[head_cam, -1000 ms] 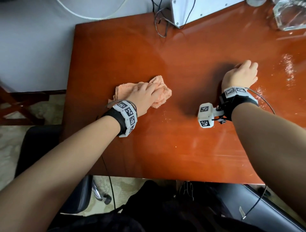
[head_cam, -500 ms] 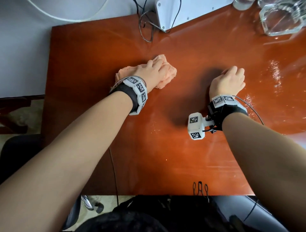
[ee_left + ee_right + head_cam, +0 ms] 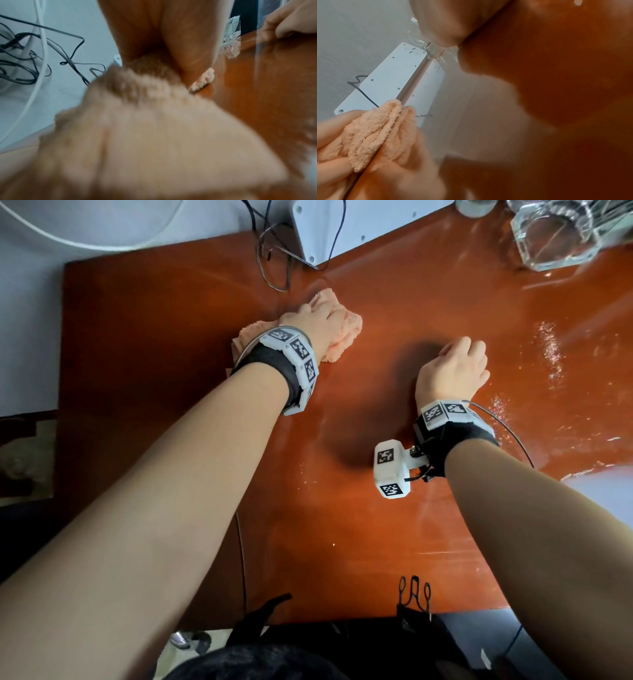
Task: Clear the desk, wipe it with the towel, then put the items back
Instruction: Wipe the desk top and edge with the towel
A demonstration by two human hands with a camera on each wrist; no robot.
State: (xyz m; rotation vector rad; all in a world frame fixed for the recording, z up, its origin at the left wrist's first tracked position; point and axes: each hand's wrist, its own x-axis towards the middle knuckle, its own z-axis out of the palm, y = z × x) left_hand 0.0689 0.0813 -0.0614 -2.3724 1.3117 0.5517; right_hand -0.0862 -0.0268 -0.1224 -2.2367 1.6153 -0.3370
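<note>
The towel (image 3: pixel 102 337) is peach-orange and fluffy. The desk (image 3: pixel 376 542) is glossy reddish-brown. Both wrist bands (image 3: pixel 298 354) are white over black, printed with black-and-white square markers. The cables (image 3: pixel 270 251) are black.

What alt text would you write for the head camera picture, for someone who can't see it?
Seen from above, a person's left hand presses a peach towel onto a glossy reddish-brown desk, while the right hand rests on the desk, fingers curled, holding nothing. At the far edge are a white box with dark cables and a clear glass dish.
</note>
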